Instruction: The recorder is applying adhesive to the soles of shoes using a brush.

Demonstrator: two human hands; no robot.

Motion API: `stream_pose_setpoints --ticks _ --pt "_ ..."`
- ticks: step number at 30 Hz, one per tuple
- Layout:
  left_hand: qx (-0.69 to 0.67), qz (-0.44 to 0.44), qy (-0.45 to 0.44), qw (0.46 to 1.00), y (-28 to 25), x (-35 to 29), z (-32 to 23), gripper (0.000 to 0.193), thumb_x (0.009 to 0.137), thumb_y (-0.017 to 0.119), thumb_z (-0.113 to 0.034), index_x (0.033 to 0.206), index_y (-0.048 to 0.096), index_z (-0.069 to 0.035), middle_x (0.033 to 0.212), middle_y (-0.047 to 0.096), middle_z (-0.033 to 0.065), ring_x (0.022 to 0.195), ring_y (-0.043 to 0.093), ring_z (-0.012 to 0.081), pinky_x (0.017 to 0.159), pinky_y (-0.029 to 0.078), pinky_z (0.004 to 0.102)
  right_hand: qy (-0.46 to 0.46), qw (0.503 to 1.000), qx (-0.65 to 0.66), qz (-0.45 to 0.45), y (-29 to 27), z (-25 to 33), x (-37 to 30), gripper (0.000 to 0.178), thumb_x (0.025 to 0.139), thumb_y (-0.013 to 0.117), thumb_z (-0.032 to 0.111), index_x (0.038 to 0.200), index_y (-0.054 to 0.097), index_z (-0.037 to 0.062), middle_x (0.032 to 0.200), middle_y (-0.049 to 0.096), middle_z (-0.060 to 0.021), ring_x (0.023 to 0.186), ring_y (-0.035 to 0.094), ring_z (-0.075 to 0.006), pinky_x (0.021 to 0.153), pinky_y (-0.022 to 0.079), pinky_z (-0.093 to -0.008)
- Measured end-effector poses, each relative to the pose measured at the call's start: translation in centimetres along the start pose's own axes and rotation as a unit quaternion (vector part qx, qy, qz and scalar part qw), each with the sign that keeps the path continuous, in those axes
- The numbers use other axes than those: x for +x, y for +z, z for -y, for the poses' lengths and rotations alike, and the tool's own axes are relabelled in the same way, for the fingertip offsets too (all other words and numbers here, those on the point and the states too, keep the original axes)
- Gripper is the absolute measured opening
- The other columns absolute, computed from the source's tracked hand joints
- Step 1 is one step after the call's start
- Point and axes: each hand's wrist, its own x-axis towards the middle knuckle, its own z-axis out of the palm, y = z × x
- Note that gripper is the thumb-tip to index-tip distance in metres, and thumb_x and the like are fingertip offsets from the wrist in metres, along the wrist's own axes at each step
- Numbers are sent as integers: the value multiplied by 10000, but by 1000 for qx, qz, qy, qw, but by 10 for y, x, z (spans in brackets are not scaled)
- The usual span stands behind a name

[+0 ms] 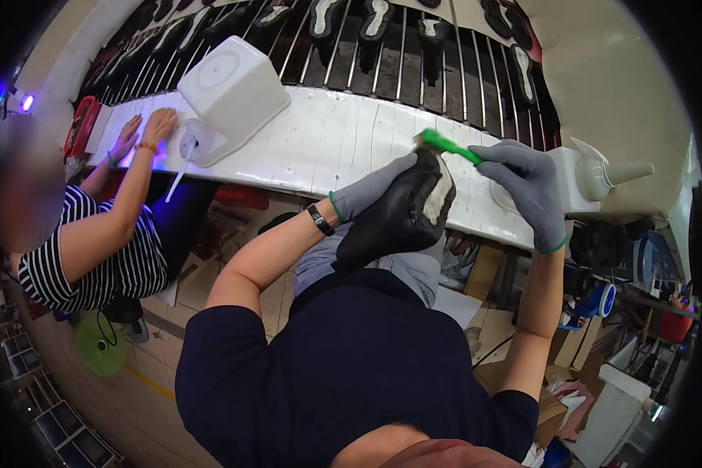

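My left hand (373,187), in a grey glove, is closed around a black boot (386,214), tilted above my lap near the bench edge. The boot's underside faces up and bears a whitish strip (438,195) along its middle. In my right hand (532,187), also gloved in grey, is a brush (448,147) with a green handle. Its bristle end is at the narrow, far end of the boot's underside; whether it touches there I cannot tell.
A white bench (327,132) runs across before me, with a rack of metal rods (402,74) bearing several black shoes behind it. White plastic containers stand at left (238,90) and right (581,183). A co-worker in a striped shirt (132,249) sits left, both hands (144,132) over the bench.
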Motion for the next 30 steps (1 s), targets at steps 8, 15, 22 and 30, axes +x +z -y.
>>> stream_pose_setpoints --ticks 8,15,22,30 --pt "231 -64 203 949 9 -26 -36 563 967 498 -477 1202 547 33 1015 615 50 890 563 96 819 470 236 12 998 54 -38 -13 -26 -27 221 791 706 -13 1012 727 -16 808 680 -47 705 576 -80 617 434 -235" --pt "251 -22 234 939 14 -36 -37 654 954 505 -473 1319 450 67 1168 601 97 1020 588 126 911 477 269 -15 999 -14 25 -1 -9 -47 253 771 721 16 1022 743 43 822 683 -90 722 628 -159 659 481 -279" --pt "308 -19 284 908 33 -45 -36 788 895 573 -579 1338 451 61 1185 603 139 1055 570 167 944 450 304 -41 990 -93 -95 10 0 -33 239 774 717 18 1012 739 32 816 682 -86 708 625 -148 642 474 -264" --pt "462 -63 270 842 36 -54 -38 726 865 612 -530 1319 477 21 1023 686 172 949 669 246 870 499 346 -40 983 -73 -166 11 3 -5 217 805 707 23 1021 727 14 804 676 -90 674 603 -111 610 449 -237"
